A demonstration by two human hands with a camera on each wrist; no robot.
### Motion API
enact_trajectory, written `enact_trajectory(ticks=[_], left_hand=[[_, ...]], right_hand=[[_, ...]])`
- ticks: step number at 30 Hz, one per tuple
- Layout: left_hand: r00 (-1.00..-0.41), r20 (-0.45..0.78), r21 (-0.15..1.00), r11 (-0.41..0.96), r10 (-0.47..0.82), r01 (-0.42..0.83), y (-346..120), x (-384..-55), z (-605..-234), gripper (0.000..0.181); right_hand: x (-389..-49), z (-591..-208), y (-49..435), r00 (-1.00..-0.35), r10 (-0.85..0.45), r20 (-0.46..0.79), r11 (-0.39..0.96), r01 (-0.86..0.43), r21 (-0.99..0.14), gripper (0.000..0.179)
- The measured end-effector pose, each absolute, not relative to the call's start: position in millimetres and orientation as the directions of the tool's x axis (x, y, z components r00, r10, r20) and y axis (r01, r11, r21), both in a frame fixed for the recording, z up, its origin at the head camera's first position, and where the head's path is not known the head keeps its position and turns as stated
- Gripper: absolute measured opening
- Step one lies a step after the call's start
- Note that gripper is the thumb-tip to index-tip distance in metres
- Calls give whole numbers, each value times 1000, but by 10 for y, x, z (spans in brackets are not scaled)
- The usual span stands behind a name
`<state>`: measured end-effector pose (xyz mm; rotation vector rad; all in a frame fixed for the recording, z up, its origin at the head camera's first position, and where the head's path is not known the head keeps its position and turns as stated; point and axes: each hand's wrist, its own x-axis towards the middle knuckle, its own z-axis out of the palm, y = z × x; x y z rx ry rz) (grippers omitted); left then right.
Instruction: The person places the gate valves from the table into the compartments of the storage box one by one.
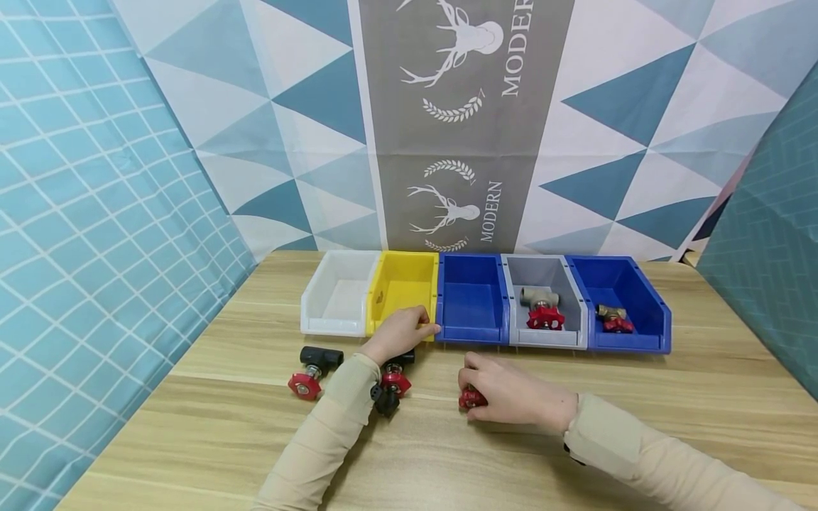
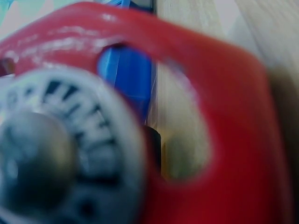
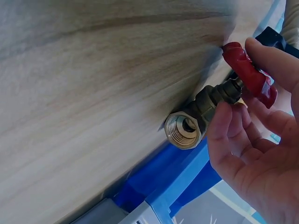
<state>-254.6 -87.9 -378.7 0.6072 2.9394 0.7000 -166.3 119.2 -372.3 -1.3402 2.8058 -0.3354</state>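
My right hand [image 1: 508,387] pinches a small brass valve [image 3: 205,105] by its red handwheel [image 3: 250,74], low over the table. Its thumb is on the wheel, the other fingers lie beside the stem, and the valve's threaded open end shows in the right wrist view. My left hand [image 1: 401,332] is at the front wall of the yellow bin [image 1: 409,266], loosely bent, with no object visible in it. Beneath the left wrist lies a black valve [image 1: 395,380], partly hidden; a red handwheel [image 2: 238,107] fills the left wrist view, blurred.
Another black valve [image 1: 313,369] with a red wheel lies to the left. Behind stand a white bin [image 1: 332,328], a blue bin [image 1: 473,333], a grey bin [image 1: 548,339] holding a grey valve [image 1: 543,305], and a right blue bin [image 1: 629,343] holding a brass valve [image 1: 613,317].
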Motion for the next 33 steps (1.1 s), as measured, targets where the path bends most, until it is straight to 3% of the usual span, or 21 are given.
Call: enact_trajectory(ticks=[20, 33], left_hand=[[-922, 33, 434, 825, 386, 361, -876, -2556, -3798, 31], [-919, 36, 438, 821, 392, 367, -889, -2570, -3814, 32]], right_hand=[[-1637, -3696, 1201, -604, -787, 121, 579, -793, -191, 21], [-1678, -3580, 1243, -632, -768, 98, 596, -763, -250, 17]])
